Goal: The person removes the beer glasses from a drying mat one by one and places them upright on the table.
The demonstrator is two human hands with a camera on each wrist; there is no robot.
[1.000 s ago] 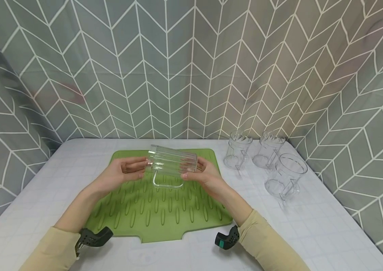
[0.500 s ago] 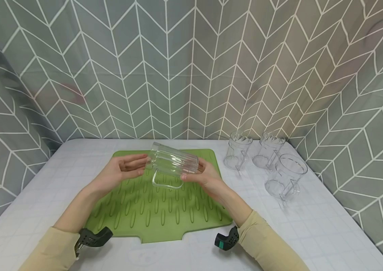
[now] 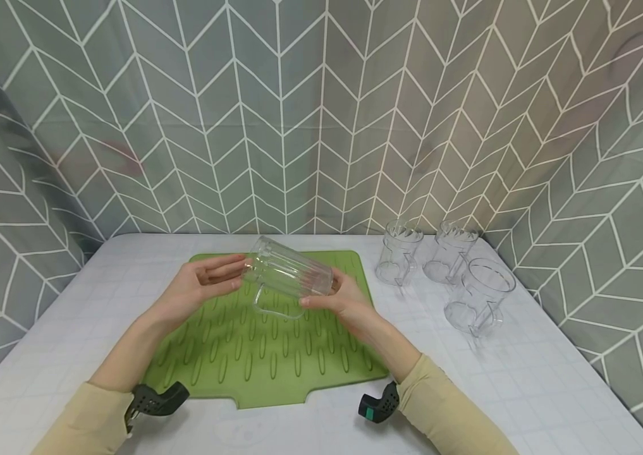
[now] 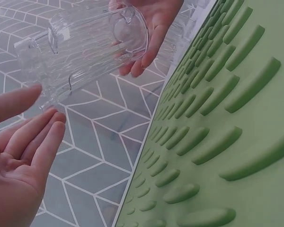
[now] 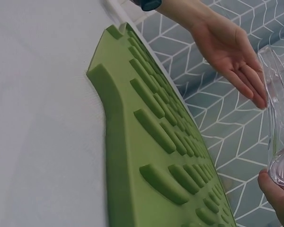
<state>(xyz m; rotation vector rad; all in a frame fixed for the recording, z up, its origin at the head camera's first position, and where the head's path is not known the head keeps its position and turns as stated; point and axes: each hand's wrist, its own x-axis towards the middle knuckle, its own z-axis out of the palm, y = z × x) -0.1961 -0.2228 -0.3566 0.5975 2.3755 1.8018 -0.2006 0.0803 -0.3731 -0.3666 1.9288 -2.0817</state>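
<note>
A clear glass mug (image 3: 289, 268) is held on its side above the green mat (image 3: 272, 395), its left end raised and its handle (image 3: 275, 313) toward the person. My right hand (image 3: 346, 303) grips the right end; the left wrist view shows the round base there. At the other end, my left hand (image 3: 196, 287) has its fingers stretched out, fingertips right at the mug's rim. In the left wrist view the left thumb and fingers (image 4: 31, 142) stand apart, not curled round the mug. The right wrist view shows only part of the mug (image 5: 279, 118).
Three more clear mugs stand upright on the white tabletop (image 3: 532, 392) at the right: one at the back (image 3: 396, 253), one beside it (image 3: 449, 253), one nearer (image 3: 479, 297). A grey patterned curtain (image 3: 298, 126) rises behind the table.
The mug's left end has tilted further upward while the right hand keeps its grip on the base end. The left hand has barely moved. The standing mugs are unchanged.
</note>
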